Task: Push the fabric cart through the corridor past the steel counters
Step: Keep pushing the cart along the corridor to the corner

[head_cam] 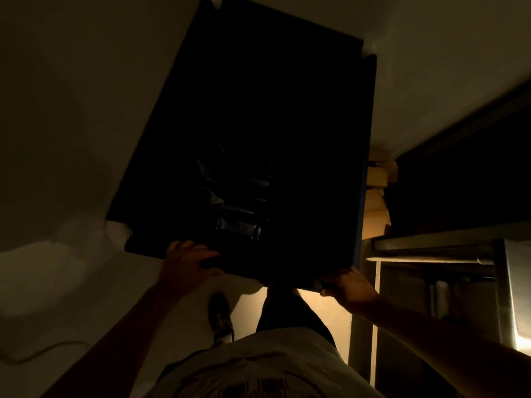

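Observation:
The dark fabric cart (301, 116) fills the middle of the dim head view, turned slightly to the left. Crumpled dark plastic (235, 196) lies inside it. My left hand (186, 262) grips the cart's near rim towards its left end. My right hand (349, 285) is closed around the near right corner of the rim. My legs and one shoe (219, 317) show below the cart.
A steel counter (431, 248) with a lower shelf stands close on the right, beside a shiny steel panel (517, 297). Stacked cardboard boxes (376, 191) sit against the cart's right side. Pale floor (71, 139) spreads out to the left. A thin cable (43, 351) lies at lower left.

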### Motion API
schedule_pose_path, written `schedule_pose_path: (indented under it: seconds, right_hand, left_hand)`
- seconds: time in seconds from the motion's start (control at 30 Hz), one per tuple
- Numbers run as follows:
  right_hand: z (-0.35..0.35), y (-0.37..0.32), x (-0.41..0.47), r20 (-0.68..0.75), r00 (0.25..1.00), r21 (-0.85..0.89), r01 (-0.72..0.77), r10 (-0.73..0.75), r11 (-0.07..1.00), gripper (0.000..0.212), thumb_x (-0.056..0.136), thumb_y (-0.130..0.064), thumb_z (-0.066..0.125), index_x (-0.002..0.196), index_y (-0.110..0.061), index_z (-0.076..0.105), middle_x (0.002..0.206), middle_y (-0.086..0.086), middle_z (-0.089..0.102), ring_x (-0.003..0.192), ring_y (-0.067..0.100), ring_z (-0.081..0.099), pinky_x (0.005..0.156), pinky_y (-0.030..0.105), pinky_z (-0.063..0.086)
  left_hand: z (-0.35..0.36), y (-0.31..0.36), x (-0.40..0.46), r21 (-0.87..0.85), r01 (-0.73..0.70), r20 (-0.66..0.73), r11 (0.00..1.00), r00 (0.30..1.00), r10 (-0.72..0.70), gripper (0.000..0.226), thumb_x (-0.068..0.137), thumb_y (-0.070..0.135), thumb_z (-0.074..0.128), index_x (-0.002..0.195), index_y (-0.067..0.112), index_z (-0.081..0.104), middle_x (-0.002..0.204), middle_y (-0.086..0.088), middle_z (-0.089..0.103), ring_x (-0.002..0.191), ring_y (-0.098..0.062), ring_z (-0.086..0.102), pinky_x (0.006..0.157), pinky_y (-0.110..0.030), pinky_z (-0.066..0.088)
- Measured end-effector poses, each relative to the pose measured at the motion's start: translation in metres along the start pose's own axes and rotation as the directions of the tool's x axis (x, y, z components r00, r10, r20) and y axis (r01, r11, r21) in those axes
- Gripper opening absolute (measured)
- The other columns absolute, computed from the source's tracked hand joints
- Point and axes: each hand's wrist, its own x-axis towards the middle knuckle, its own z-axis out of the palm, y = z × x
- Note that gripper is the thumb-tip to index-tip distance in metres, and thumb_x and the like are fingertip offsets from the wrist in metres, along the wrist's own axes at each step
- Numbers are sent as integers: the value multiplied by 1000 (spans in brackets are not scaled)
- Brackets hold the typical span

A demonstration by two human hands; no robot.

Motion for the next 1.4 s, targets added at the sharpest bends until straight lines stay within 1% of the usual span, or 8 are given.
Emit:
schedule_pose_path:
  seconds: [0.13, 0.2, 0.3, 0.43, 0.53, 0.63, 1.03, 1.4]
  right_hand:
    - [-5, -3, 4, 30, 999, 108, -27, 24, 994, 50, 94, -25, 69, 114, -67, 51, 99, -42, 50, 101, -15, 54, 73, 3, 49]
    - [-3, -8, 4, 30, 1000, 74, -4, 2, 997, 45, 95, -22, 68, 117, -59, 56, 101, -37, 49, 99, -14, 57, 75, -4, 45]
    - [2, -9, 1, 2, 1000, -14, 18, -18, 1000, 39, 97, -20, 66, 129, -39, 59, 117, -16, 60, 105, 9, 64, 62, 0, 41]
    - [7, -11, -2, -39, 999, -119, 15, -19, 993, 39, 99, -19, 62, 136, -33, 58, 134, -4, 62, 122, 13, 61, 87, 8, 42]
    - [9, -14, -4, -61, 998, -146, -30, 21, 989, 30, 103, -22, 57, 130, -32, 64, 137, -7, 62, 130, 12, 56, 106, 20, 43]
    - [4, -16, -7, -80, 996, -188, -40, 25, 981, 27, 102, -26, 58, 128, -31, 65, 139, -5, 59, 132, 15, 54, 107, 24, 44]
    - [-13, -39, -14, -22, 994, -105, -113, 111, 988, 39, 103, -26, 55, 142, -28, 56, 147, 4, 53, 138, 25, 49, 115, 37, 44]
    - [1, -51, -22, -149, 976, -128, -176, 156, 976, 38, 103, -21, 55, 140, -27, 55, 145, 6, 53, 140, 28, 46, 116, 36, 41]
  left_hand:
    - [-3, 3, -1, -46, 119, 122, 992, 986, -113, 80, 66, 91, 39, 110, 35, 76, 119, 6, 73, 118, -22, 62, 109, -31, 19]
    - [-3, 2, -2, -47, 126, 147, 991, 982, -118, 96, 63, 99, 24, 112, 34, 75, 122, 7, 71, 121, -22, 60, 112, -33, 17]
    - [-1, 3, -2, -84, 143, 142, 986, 981, -131, 99, 63, 100, 23, 112, 32, 75, 121, 5, 72, 119, -22, 61, 111, -34, 19]
    - [1, 4, -5, -53, 139, 129, 989, 983, -132, 97, 67, 98, 24, 113, 29, 75, 118, 4, 73, 113, -22, 64, 111, -39, 29]
    - [-1, 2, 1, -12, 61, 77, 998, 995, -60, 72, 72, 85, 43, 102, 29, 78, 101, 5, 76, 99, -24, 67, 104, -42, 37]
    - [-4, 2, 5, -6, 50, 135, 999, 990, -49, 60, 71, 78, 45, 104, 38, 74, 102, 12, 72, 102, -20, 62, 105, -39, 34]
    - [0, -4, 3, 30, 49, 167, 998, 984, -53, 71, 69, 83, 40, 113, 37, 71, 111, 8, 72, 110, -23, 61, 103, -40, 35]
    - [1, -8, 5, 38, 34, 174, 999, 984, -40, 57, 77, 78, 51, 115, 41, 69, 117, 8, 71, 113, -21, 58, 104, -38, 32]
